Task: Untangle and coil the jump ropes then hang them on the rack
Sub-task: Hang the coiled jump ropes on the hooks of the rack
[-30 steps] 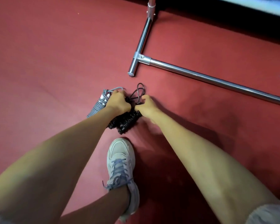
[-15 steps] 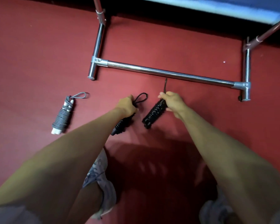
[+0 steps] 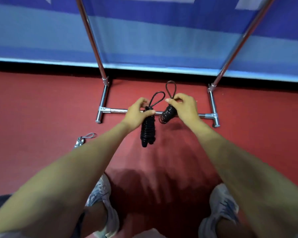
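I hold two coiled black jump ropes in the air in front of the rack. My left hand [image 3: 138, 113] grips the top of one black coiled rope [image 3: 148, 133], which hangs down with a small loop sticking up. My right hand [image 3: 183, 106] pinches the loop end of the second black coiled rope [image 3: 168, 113], tilted toward me. A grey coiled rope [image 3: 83, 139] lies on the red floor at the left, partly hidden behind my left forearm. The chrome rack [image 3: 208, 115] stands just beyond my hands, its base bar on the floor and two uprights rising out of view.
A blue padded wall [image 3: 162, 40] runs behind the rack. Red floor [image 3: 33, 109] spreads to both sides. My two shoes [image 3: 101, 194] stand at the bottom of the view.
I have risen from the floor; both hands lifted the black coiled ropes up toward the rack. The grey rope stayed on the floor at the left. The view tilted up to show the blue wall.
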